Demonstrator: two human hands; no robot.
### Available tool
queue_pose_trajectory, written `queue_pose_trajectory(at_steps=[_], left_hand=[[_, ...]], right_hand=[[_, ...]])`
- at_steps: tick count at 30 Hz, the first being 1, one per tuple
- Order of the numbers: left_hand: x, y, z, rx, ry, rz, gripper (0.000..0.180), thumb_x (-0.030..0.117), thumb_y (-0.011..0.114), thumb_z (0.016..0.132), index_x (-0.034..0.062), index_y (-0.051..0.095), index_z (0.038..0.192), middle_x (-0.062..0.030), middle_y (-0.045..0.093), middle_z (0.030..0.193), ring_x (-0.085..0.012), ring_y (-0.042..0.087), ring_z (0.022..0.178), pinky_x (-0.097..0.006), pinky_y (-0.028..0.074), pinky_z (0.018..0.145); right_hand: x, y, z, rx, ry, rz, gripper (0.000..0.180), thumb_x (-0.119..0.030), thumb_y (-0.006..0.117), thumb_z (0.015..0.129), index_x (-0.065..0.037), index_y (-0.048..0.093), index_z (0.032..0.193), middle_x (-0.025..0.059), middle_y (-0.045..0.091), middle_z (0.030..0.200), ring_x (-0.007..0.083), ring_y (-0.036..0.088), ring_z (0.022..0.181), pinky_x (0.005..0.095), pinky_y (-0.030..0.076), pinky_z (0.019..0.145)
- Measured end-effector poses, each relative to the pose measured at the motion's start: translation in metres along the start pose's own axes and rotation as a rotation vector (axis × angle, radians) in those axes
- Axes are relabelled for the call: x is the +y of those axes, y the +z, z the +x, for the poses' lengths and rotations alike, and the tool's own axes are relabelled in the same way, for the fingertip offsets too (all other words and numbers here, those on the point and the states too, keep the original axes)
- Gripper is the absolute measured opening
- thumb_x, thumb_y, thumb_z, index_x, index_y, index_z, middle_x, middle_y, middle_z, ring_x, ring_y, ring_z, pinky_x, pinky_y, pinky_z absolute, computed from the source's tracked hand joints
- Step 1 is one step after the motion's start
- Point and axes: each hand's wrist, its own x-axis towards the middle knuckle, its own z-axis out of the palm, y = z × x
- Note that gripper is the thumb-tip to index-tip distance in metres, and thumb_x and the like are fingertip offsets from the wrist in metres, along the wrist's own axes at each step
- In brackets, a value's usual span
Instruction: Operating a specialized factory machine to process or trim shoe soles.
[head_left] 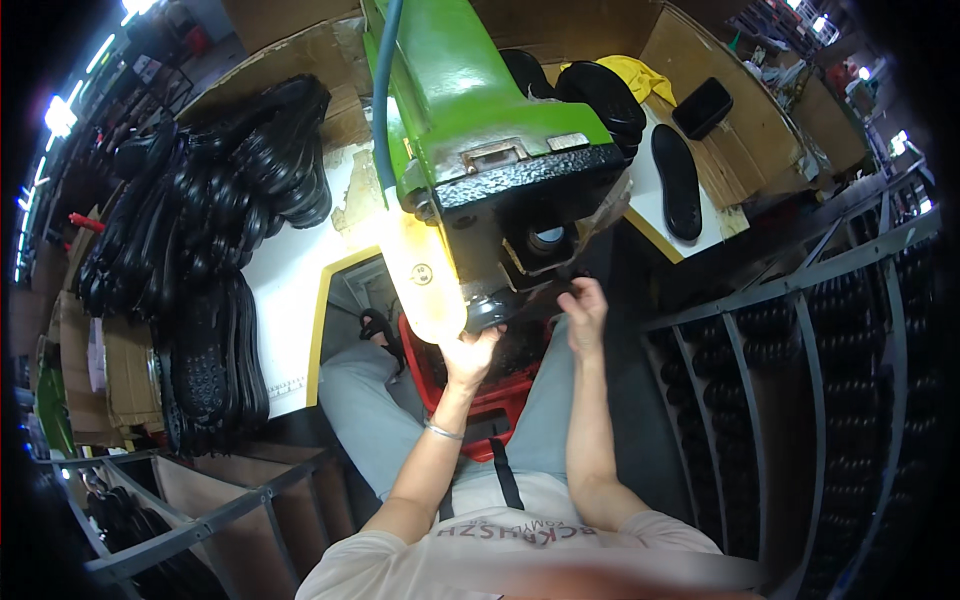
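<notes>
While my left hand (pixel 472 358) pinches what looks like a black sole (pixel 488 313) under the green machine (pixel 460 70), presumably to steady it, my right hand (pixel 586 312) sits half-curled below the machine's right side; I cannot tell whether it grips anything. Piled soles (pixel 215 205) lie on the desk (pixel 285 290) left of the machine, probably for easy reach.

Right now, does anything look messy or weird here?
A bit, yes. Right of the green machine, a yellow cloth lies crumpled behind some black soles; its bright colour stands out. On the left, more soles sprawl in an uneven heap, not a neat stack.
</notes>
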Motion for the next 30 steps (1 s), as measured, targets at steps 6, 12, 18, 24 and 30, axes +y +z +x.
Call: queue_pose_trajectory(at_steps=[6,12,18,24,30], left_hand=[[0.004,-0.047,0.005,-0.125,0.189,0.413,0.068,0.006,0.081,0.074,-0.0057,0.043,0.129,-0.0129,0.054,0.118,-0.0234,0.056,0.108,-0.037,0.05,0.091],[0.054,-0.063,0.004,-0.007,0.099,0.106,0.049,0.002,0.081,0.069,-0.0001,0.052,0.11,-0.0101,0.059,0.103,-0.0211,0.06,0.099,-0.032,0.049,0.09],[0.091,-0.131,-0.01,-0.015,0.085,0.0,0.05,0.011,0.078,0.074,0.0052,0.047,0.113,-0.0087,0.05,0.111,-0.0245,0.056,0.106,-0.046,0.054,0.089],[0.106,-0.097,-0.044,-0.183,0.309,0.641,0.034,-0.003,0.074,0.062,0.0058,0.056,0.09,-0.0058,0.059,0.088,-0.0244,0.061,0.089,-0.037,0.051,0.081],[0.06,-0.039,-0.06,-0.725,0.332,1.107,0.027,0.0,0.069,0.061,0.0059,0.061,0.086,-0.0087,0.058,0.082,-0.0273,0.059,0.079,-0.041,0.051,0.08]], right_hand=[[-0.113,0.004,0.003,0.008,-0.367,-0.525,0.038,-0.006,0.084,0.066,-0.003,0.055,0.09,0.0002,0.052,0.085,0.0103,0.052,0.078,0.0244,0.043,0.071],[-0.138,0.06,-0.007,-0.09,-0.466,-0.683,0.039,-0.006,0.085,0.058,-0.002,0.057,0.085,0.006,0.053,0.083,0.0172,0.055,0.076,0.0278,0.045,0.07],[-0.104,0.114,-0.031,-0.293,-0.558,-0.659,0.045,-0.01,0.088,0.056,-0.002,0.058,0.09,0.0106,0.058,0.092,0.0278,0.057,0.087,0.0369,0.047,0.077],[-0.02,0.077,-0.084,-0.045,0.169,-0.248,0.069,-0.015,0.076,0.079,-0.001,0.041,0.137,0.0141,0.048,0.132,0.0262,0.05,0.118,0.037,0.043,0.097],[-0.012,0.039,-0.129,-0.147,0.499,-0.228,0.068,-0.029,0.065,0.091,-0.003,0.033,0.145,0.0081,0.051,0.126,0.0148,0.05,0.115,0.0277,0.042,0.096]])
